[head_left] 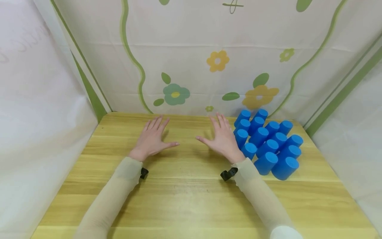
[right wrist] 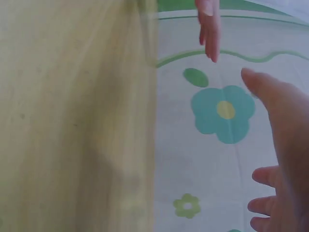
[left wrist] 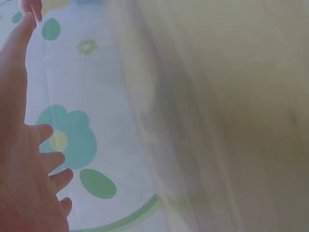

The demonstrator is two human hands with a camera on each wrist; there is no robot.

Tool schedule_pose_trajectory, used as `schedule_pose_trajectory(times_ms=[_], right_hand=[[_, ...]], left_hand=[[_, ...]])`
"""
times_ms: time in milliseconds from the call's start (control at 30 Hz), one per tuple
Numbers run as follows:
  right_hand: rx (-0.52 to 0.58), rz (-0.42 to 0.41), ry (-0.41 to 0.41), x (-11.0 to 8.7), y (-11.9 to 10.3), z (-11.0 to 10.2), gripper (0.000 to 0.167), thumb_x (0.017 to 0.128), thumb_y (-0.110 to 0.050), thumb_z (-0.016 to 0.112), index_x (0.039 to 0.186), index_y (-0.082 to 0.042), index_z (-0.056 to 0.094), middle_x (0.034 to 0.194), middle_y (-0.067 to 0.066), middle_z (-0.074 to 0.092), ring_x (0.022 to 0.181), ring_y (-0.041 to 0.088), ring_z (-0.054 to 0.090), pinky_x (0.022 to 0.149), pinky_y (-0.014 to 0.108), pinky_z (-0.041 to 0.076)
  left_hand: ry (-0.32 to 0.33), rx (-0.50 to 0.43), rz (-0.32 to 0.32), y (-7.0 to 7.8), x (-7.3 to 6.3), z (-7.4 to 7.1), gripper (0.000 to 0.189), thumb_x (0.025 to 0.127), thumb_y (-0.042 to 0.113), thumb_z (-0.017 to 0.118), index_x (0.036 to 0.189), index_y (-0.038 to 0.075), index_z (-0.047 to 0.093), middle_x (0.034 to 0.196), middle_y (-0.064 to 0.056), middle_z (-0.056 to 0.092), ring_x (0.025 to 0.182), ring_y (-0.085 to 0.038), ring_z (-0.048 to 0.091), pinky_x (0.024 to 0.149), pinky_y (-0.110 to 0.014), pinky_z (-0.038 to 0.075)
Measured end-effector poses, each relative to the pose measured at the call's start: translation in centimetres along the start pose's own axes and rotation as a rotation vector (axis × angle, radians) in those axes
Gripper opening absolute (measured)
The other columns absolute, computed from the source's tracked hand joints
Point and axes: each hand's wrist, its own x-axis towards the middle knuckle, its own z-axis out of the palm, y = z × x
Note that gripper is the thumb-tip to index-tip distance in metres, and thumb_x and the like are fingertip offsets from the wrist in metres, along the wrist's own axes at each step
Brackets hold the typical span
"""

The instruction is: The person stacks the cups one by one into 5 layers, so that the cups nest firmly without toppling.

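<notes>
My left hand [head_left: 152, 137] is over the left-middle part of the wooden table, fingers spread and holding nothing. Opposite it, my right hand [head_left: 222, 137] is also spread with its thumb pointing inward, nothing in its grasp. A group of blue cups [head_left: 259, 136], turned bottom up, stands just to the right of my right hand; that hand hides part of the nearest ones. In the left wrist view, the thumb and fingertips of the left hand [left wrist: 24, 145] show in front of the printed cloth. The right wrist view shows the right hand [right wrist: 289, 145] at the right edge.
A wooden table [head_left: 185, 199] spreads beneath both arms. Behind it hangs a white cloth [head_left: 191, 69] printed with flowers and leaves, and more white cloth [head_left: 38, 116] hangs along the left side. Black straps with small devices [head_left: 229, 173] sit at the wrists.
</notes>
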Motion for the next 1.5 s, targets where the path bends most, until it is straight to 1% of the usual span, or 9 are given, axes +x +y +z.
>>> schedule_pose_trajectory(times_ms=[100,300,633,800,867,1000,1167,1400,1500], right_hand=[[0.069,0.016,0.047,-0.4,0.2,-1.1,0.111,0.082,-0.082,0.059,0.162,-0.013,0.025,0.166,0.016,0.018,0.153,0.035,0.013,0.117,0.062,0.021],[0.179,0.065,0.104,-1.4,0.1,-3.6,0.108,0.082,-0.074,0.069,0.161,-0.011,0.029,0.165,0.01,0.025,0.15,0.034,0.024,0.115,0.062,0.028],[0.237,0.066,0.256,-3.5,0.9,-6.7,0.095,0.08,-0.055,0.083,0.154,-0.009,0.044,0.153,0.015,0.047,0.136,0.037,0.046,0.105,0.059,0.043],[0.242,0.1,0.297,-4.9,2.4,-7.6,0.09,0.079,-0.05,0.087,0.15,-0.009,0.051,0.148,0.015,0.052,0.131,0.039,0.052,0.1,0.06,0.047],[0.249,0.115,0.301,-5.5,3.0,-8.0,0.088,0.078,-0.049,0.088,0.148,-0.009,0.053,0.145,0.015,0.055,0.128,0.039,0.054,0.099,0.06,0.048],[0.263,0.138,0.297,-6.9,4.0,-8.4,0.087,0.077,-0.048,0.089,0.146,-0.009,0.056,0.141,0.015,0.059,0.122,0.038,0.06,0.095,0.058,0.051],[0.264,0.206,0.239,-8.8,5.1,-8.4,0.089,0.077,-0.052,0.087,0.146,-0.007,0.055,0.141,0.016,0.059,0.123,0.039,0.059,0.096,0.058,0.05],[0.228,0.285,0.184,-10.4,6.4,-8.1,0.088,0.078,-0.057,0.084,0.144,-0.006,0.056,0.136,0.021,0.061,0.121,0.041,0.06,0.096,0.06,0.05],[0.22,0.296,0.159,-10.7,6.8,-7.9,0.087,0.079,-0.056,0.084,0.143,-0.004,0.056,0.135,0.022,0.062,0.12,0.043,0.061,0.095,0.059,0.051]], left_hand=[[0.036,-0.064,0.022,0.6,0.4,0.0,0.118,0.081,0.087,0.052,0.164,0.013,0.015,0.168,-0.013,0.012,0.153,-0.033,0.014,0.123,-0.048,0.005],[0.106,-0.239,0.059,2.3,1.2,0.4,0.118,0.08,0.077,0.068,0.161,0.005,0.022,0.165,-0.016,0.022,0.151,-0.033,0.02,0.122,-0.052,0.012],[0.149,-0.675,0.012,6.1,2.4,1.0,0.102,0.08,0.053,0.084,0.159,0.013,0.033,0.161,-0.004,0.034,0.147,-0.026,0.031,0.118,-0.049,0.026],[0.109,-0.814,-0.013,8.1,3.2,1.4,0.095,0.081,0.05,0.085,0.157,0.022,0.038,0.159,0.001,0.038,0.145,-0.02,0.034,0.117,-0.047,0.029],[0.093,-0.852,-0.005,8.9,3.6,1.7,0.092,0.08,0.048,0.086,0.156,0.023,0.04,0.157,0.001,0.041,0.144,-0.019,0.036,0.117,-0.047,0.029],[0.08,-0.922,0.046,10.8,4.4,2.5,0.087,0.081,0.042,0.087,0.154,0.022,0.043,0.153,0.002,0.047,0.141,-0.016,0.04,0.117,-0.044,0.031],[0.067,-1.003,0.1,13.5,5.7,3.3,0.081,0.083,0.037,0.086,0.152,0.018,0.047,0.15,0.002,0.05,0.137,-0.013,0.045,0.116,-0.04,0.034],[0.032,-1.094,0.112,16.6,7.9,4.6,0.073,0.084,0.036,0.086,0.147,0.02,0.053,0.143,0.007,0.056,0.131,-0.014,0.052,0.113,-0.036,0.039],[0.039,-1.123,0.108,17.5,8.9,5.6,0.068,0.085,0.034,0.085,0.144,0.018,0.056,0.138,0.004,0.06,0.127,-0.019,0.056,0.111,-0.039,0.042]])
